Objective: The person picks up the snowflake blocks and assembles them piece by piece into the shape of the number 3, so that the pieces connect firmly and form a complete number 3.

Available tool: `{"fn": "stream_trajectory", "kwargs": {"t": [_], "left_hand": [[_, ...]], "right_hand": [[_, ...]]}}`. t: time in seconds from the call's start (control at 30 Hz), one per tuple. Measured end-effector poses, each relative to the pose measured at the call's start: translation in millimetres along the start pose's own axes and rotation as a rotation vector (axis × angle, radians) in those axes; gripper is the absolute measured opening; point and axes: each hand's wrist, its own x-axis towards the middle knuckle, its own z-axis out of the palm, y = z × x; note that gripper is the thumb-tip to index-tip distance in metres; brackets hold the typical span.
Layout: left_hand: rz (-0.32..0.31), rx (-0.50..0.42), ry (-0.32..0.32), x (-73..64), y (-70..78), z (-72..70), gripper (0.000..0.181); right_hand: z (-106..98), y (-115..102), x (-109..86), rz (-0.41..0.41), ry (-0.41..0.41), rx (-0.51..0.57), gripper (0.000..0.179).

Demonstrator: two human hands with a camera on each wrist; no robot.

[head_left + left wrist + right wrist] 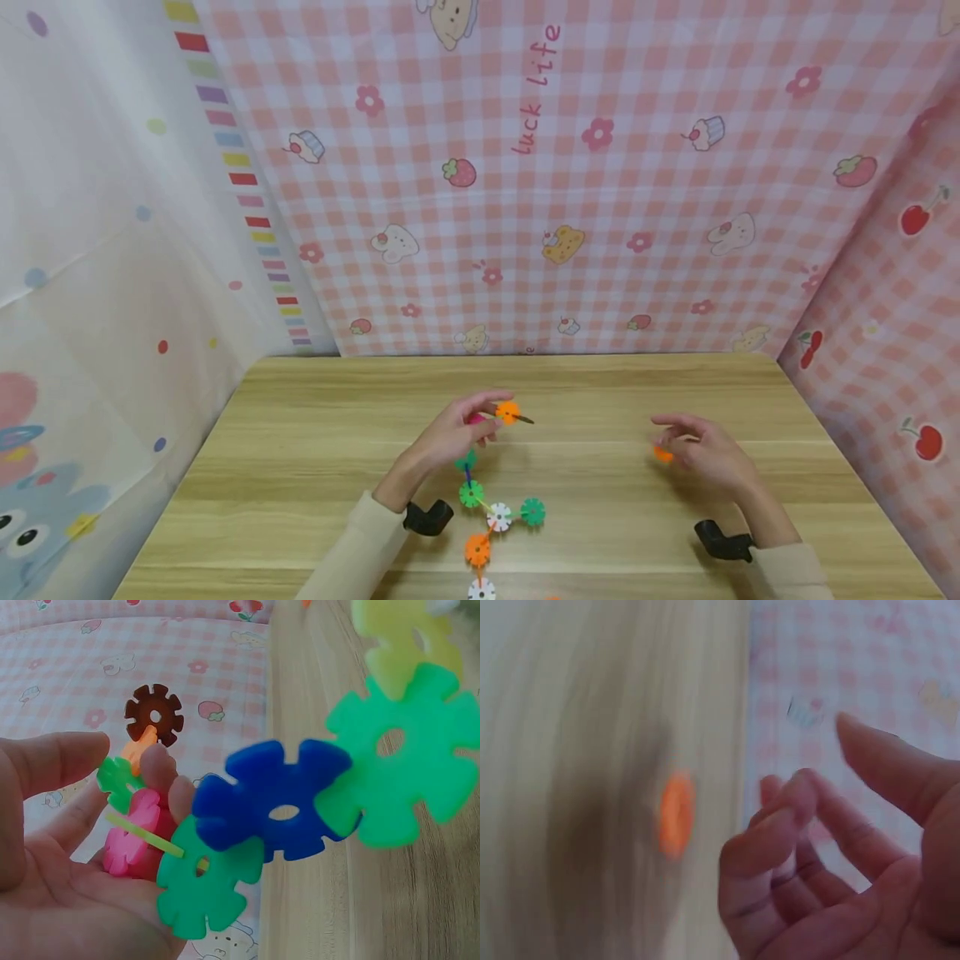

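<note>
My left hand grips a chain of notched plastic discs, its fingers bent around the far part. In the left wrist view, a pink disc and a light green disc lie within the grasp. An orange disc and a brown disc stick out past the fingertips. Toward me the chain runs on through a teal disc and a blue disc. My right hand hovers over the table, fingers loosely bent and holding nothing. Beside it is a loose orange disc, blurred and apart from the fingers.
The chain continues over the wooden table through a white disc, with a green disc branching right and an orange disc nearer me. Another orange piece shows at the bottom edge. A checked cloth hangs behind the table.
</note>
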Motion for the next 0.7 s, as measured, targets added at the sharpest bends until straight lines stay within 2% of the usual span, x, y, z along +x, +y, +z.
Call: {"fn": "stream_trajectory", "kwargs": {"t": [0.17,0.33,0.53,0.7], "left_hand": [[-0.020,0.002,0.027,0.2,0.3,0.2,0.039],[-0.045,-0.002,0.052,0.5,0.0,-0.2,0.039],[-0.054,-0.020,0.073,-0.3,2.2,-0.2,0.038],[-0.053,-0.033,0.099,-1.3,3.3,0.5,0.037]], "right_hand": [[-11.5,14.8,-6.1,0.062,-0.020,-0.104,0.049],[-11.4,27.3,-2.1,0.062,-0.052,-0.114,0.044],[-8.8,29.1,2.5,0.057,-0.021,-0.214,0.043],[-5.1,28.9,4.5,0.028,0.012,-0.293,0.031]]}}
